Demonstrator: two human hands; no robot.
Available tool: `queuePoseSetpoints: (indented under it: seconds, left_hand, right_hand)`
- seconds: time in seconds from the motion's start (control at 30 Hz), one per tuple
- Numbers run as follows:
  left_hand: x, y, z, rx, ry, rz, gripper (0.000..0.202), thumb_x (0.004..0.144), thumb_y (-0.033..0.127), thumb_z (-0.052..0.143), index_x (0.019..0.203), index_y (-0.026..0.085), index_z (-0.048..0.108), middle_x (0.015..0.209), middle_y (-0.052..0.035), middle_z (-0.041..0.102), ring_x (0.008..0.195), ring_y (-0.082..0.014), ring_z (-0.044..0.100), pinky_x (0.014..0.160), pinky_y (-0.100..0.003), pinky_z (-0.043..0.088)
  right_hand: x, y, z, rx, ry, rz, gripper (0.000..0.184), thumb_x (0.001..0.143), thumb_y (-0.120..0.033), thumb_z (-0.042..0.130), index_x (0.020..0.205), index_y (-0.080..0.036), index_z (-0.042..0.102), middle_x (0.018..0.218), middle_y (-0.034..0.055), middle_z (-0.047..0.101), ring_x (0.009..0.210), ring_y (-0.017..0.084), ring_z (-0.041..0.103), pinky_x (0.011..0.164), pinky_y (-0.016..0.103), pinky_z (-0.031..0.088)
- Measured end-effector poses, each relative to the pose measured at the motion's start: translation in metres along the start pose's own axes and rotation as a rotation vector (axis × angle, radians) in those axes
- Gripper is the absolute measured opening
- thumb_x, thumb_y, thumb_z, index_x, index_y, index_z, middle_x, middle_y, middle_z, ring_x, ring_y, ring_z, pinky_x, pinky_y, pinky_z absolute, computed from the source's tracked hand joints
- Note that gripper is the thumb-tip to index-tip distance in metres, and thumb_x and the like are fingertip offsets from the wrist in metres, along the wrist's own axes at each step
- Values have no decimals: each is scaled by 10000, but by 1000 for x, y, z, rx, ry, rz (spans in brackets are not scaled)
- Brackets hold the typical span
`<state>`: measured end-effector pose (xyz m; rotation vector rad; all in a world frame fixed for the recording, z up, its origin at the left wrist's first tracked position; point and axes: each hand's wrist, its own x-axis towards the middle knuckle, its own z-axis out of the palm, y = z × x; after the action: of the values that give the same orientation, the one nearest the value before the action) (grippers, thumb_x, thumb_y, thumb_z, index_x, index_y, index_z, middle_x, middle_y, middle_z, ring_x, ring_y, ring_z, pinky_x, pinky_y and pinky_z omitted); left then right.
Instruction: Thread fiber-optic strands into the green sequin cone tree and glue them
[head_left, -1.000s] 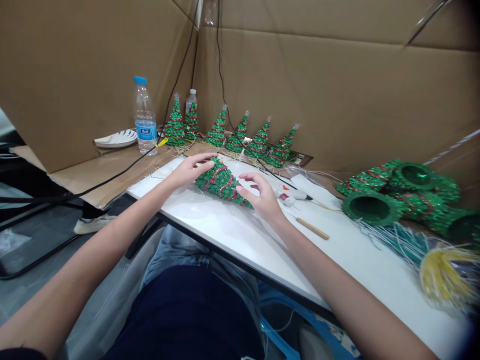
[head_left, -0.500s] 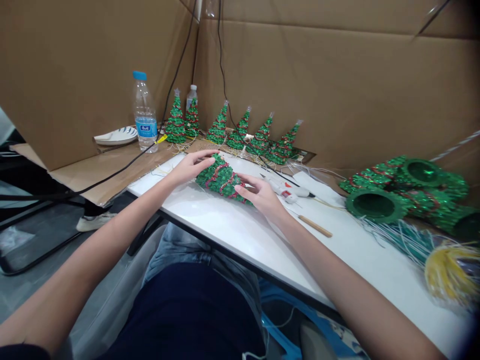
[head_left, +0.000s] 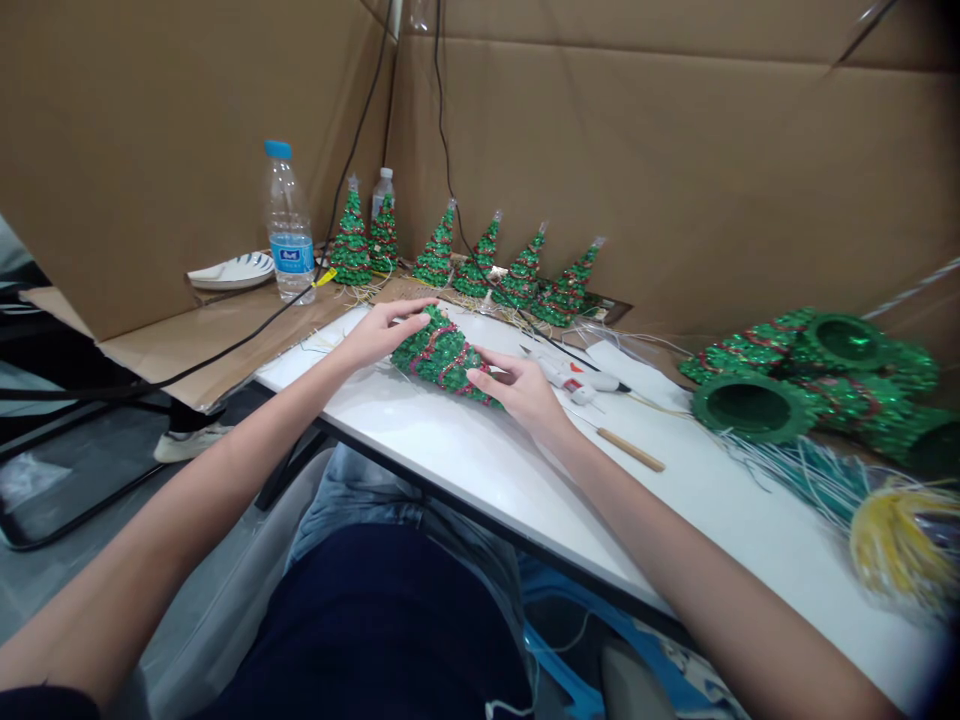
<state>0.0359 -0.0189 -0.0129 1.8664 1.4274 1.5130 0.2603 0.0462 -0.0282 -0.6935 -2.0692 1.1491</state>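
I see tinsel tree [head_left: 441,352] on its side on table [head_left: 420,452], fingers of left hand [head_left: 379,333] curled over left end, right hand [head_left: 525,394] gripping right end; step looks like steadying (maybe turning), next move calls for even, light two-handed hold
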Motion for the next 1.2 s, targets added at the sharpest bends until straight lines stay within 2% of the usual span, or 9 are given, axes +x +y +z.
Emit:
queuePoseSetpoints:
  seconds: [0.2, 0.37, 0.53, 0.7, 0.9, 1.2]
  left_hand:
    - [1, -3, 0, 35, 1, 30, 498, 867, 426, 520, 1257, 128, 604, 1304, -107, 605, 1207, -257, 552, 1030, -346, 408]
    - [1, -4, 0, 49, 11, 64, 480, 870, 422, 520, 1248, 142, 614, 1299, -105, 610, 1203, -261, 554, 1023, -358, 413]
    - [2, -5, 1, 56, 10, 70, 465, 878, 411, 510, 1245, 147, 615, 1283, -103, 622, 1187, -246, 566, 1011, -347, 419]
    - [1, -5, 2, 57, 20, 78, 445, 881, 401, 508, 1238, 161, 624, 1284, -96, 622, 1197, -251, 556, 1029, -368, 401]
    - [0, -4, 1, 50, 18, 76, 461, 880, 401, 510, 1245, 139, 614, 1295, -112, 612, 1207, -243, 550, 1039, -356, 390]
    - [-1, -3, 2, 63, 28, 73, 445, 883, 400, 500, 1244, 167, 617, 1290, -87, 620, 1203, -236, 550, 1022, -344, 399]
  right_hand:
    - [-2, -3, 1, -3, 20, 8, 682, 690, -515, 721, 1246, -133, 615, 1248, 92, 628, 991, 285, 660, 881, 408, 532]
    - [-3, -3, 3, -24, 46, 2, 639, 704, -495, 710, 1231, -142, 627, 1237, 81, 636, 966, 268, 669, 850, 383, 542]
    - [-2, -3, 4, -36, 55, 11, 656, 701, -484, 705, 1236, -114, 620, 1226, 99, 641, 902, 270, 683, 815, 392, 547]
    - [-2, -3, 6, -12, 77, 10, 635, 707, -482, 699, 1212, -101, 637, 1226, 111, 639, 925, 285, 677, 818, 395, 541]
    - [-3, -3, 5, 26, 80, 37, 648, 681, -489, 730, 1205, -119, 643, 1206, 102, 653, 896, 267, 680, 825, 399, 538]
    - [-3, -4, 5, 18, 88, 56, 666, 666, -462, 748, 1212, -99, 632, 1183, 114, 663, 857, 257, 678, 825, 410, 531]
